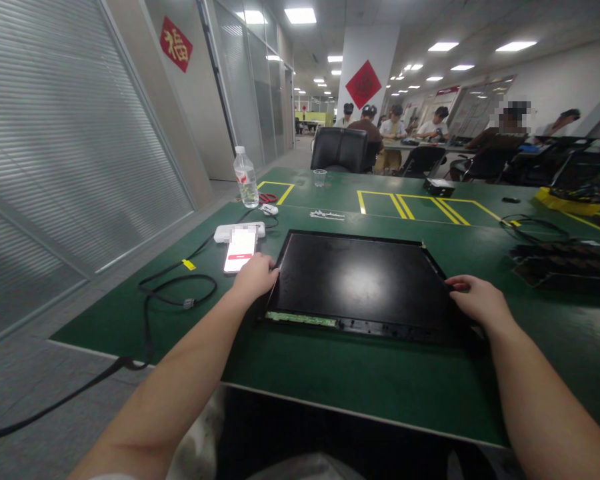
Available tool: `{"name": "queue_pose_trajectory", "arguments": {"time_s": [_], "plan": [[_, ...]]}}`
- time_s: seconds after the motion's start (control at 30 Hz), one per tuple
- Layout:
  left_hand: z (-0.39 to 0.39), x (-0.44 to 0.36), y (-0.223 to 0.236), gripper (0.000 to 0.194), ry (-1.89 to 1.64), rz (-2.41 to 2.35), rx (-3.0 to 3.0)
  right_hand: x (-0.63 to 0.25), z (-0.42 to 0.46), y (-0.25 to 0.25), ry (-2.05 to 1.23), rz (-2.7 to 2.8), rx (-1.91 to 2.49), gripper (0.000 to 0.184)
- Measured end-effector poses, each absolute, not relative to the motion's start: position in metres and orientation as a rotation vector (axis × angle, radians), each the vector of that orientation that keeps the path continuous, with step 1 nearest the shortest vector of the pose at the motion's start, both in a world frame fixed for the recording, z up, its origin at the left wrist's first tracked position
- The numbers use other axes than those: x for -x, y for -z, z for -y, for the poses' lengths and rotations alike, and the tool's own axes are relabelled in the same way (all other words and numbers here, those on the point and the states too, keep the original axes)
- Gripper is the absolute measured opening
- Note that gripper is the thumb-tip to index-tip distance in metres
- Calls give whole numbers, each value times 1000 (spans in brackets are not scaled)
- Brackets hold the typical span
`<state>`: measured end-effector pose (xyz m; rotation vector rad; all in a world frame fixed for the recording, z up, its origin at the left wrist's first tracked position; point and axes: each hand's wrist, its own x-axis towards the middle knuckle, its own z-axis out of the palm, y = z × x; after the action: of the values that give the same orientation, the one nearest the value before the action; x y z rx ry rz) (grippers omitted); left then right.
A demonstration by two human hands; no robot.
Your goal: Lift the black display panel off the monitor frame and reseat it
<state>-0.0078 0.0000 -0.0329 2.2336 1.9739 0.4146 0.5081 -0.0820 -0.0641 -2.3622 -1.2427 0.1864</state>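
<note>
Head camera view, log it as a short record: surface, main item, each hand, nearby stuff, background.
Surface: green table with yellow markings
Main item: black display panel, lying flat, green strip along part of its near edge
Left hand: fingers at the panel's left edge
Right hand: fingers at the panel's right edge
Nearby: phone, screen lit, left of the panel; water bottle, standing; clear plastic cup beyond the panel
Background: black chair; several people
</note>
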Motion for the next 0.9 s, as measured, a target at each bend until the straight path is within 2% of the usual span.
{"name": "queue_pose_trajectory", "arguments": {"time_s": [0.27,0.47,0.9], "plan": [[0,2,35,16,-465,-1968,-2210,-511,80,71,-193,1259,2347,38],[-2,5,31,14,-677,-1939,-2037,-514,79,74,-164,1255,2301,37],[11,-16,8,13,-1211,-1535,-920,-516,78,78,-153,1267,2302,36]]}}
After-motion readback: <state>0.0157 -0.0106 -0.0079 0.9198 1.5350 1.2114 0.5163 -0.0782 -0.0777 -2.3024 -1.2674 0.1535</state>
